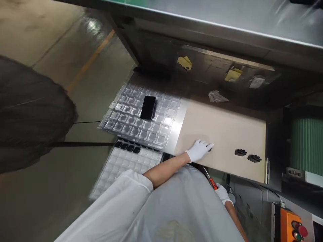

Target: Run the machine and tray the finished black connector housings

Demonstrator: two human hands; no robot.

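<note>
My left hand, in a white glove, rests at the near edge of the tan board. Its fingers are closed over a small black part, mostly hidden beneath them. Low beside the board's front edge, my gloved right hand grips a screwdriver by its red-orange handle, the thin shaft pointing up and left. Farther right on the board stand two small black blocks with rounded knobs on top, one black block left of the other black block.
Clear plastic trays with square pockets are stacked left of the board, a black phone on top. A lower tray holds several black parts. An orange control box with buttons sits lower right. A metal ledge overhangs the back.
</note>
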